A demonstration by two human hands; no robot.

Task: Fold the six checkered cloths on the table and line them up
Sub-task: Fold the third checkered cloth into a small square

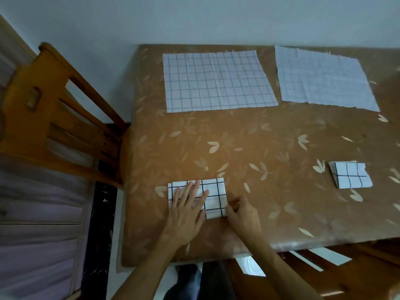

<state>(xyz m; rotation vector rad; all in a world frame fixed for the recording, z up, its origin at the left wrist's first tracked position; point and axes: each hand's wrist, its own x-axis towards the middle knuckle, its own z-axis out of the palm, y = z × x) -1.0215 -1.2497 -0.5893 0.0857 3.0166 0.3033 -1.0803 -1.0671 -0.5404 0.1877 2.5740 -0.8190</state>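
My left hand (186, 211) presses flat, fingers straight, on the white black-checked folded cloth (214, 199) at the near edge of the brown leaf-patterned tabletop (238, 144); my right grip (242, 214) pinches the cloth's right corner.

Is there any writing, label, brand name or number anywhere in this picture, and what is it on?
None: no text can be read anywhere.
The near cloth, the folded cloth, the back left cloth and the back right cloth carry only grid lines.
The table cover shows only a leaf pattern.
The wooden chair shows no lettering.
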